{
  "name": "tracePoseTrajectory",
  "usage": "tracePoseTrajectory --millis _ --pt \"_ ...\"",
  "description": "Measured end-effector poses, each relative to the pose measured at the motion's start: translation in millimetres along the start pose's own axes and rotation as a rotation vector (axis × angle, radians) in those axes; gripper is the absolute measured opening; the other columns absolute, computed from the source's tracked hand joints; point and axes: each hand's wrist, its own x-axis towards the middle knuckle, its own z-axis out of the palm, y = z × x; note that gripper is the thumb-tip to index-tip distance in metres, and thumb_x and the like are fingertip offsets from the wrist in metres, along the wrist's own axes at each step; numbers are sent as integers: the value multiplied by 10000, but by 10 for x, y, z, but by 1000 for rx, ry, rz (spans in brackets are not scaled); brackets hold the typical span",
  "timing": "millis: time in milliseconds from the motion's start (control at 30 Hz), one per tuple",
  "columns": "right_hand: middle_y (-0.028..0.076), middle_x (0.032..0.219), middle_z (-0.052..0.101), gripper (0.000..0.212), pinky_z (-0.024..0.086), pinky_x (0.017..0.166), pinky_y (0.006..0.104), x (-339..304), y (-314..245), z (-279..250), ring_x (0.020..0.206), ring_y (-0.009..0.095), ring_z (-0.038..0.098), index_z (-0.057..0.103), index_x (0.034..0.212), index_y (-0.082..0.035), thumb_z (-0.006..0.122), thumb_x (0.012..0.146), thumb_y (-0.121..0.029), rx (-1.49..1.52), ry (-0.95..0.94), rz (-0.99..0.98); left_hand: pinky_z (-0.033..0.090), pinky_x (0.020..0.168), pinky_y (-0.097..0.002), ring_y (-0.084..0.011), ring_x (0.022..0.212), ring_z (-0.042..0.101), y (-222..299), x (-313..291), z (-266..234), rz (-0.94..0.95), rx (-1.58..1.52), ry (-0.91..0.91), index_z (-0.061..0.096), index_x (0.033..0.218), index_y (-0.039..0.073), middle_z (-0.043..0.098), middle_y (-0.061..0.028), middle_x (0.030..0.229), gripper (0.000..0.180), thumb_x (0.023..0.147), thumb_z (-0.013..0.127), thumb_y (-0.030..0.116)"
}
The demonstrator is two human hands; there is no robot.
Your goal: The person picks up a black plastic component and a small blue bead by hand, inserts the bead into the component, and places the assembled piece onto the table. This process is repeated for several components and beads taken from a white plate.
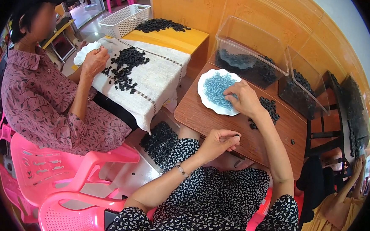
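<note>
My left hand [219, 145] is above the near edge of the brown wooden table [218, 125], its thumb and forefinger pinching a small black piece [237, 136]. Over the white scalloped plate [203, 99] reaches my right hand [244, 99], fingertips pressed together at the small blue, glassy beads [218, 87] heaped in it. Whatever those fingers grip is too small to make out. Beside my right wrist lies a loose pile of small black pieces [270, 109]. One stray black piece [292, 142] sits apart on the tabletop.
Clear plastic bins [251, 43] with black pieces line the table's back and right. At left, a person [59, 95] works over a cloth-covered table [160, 65] with black pieces. A tray of dark pieces [160, 143] stands low between us, near a pink chair [63, 163]. Another person [335, 213] sits at right.
</note>
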Motion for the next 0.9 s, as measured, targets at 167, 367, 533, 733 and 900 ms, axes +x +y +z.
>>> tracePoseTrajectory --millis 167,367,533,733,900 --pt "125 935 713 90 486 874 422 2 11 8 973 319 614 725 908 -50 742 860 -125 -1 91 -56 557 708 -226 -74 779 661 -8 4 2 -11 12 -6 706 1223 -25 748 -53 953 304 1007 697 187" --pt "80 853 662 104 462 728 376 38 -18 -26 851 247 546 718 909 -48 737 910 -150 64 187 -16 553 703 -226 -81 781 672 -51 14 -15 -5 33 -25 713 1233 -10 754 -54 970 331 1012 693 235" --pt "75 824 656 97 458 698 361 40 30 18 819 226 548 701 914 -35 729 913 -129 63 237 -17 553 694 -229 -81 780 671 -45 21 -13 -5 39 -17 716 1221 -13 754 -53 954 324 1012 693 234" --pt "110 789 652 112 469 693 376 67 -55 -41 753 242 573 687 935 -15 709 929 -125 133 278 97 553 691 -229 -83 778 672 -67 12 -19 -5 36 -18 714 1220 -17 754 -57 951 324 1010 696 229" --pt "129 810 691 129 496 705 367 58 53 -7 750 227 620 709 984 3 682 942 -117 250 289 175 553 695 -227 -81 778 670 -76 27 8 16 24 -29 713 1222 -18 757 -61 954 321 1011 692 223"
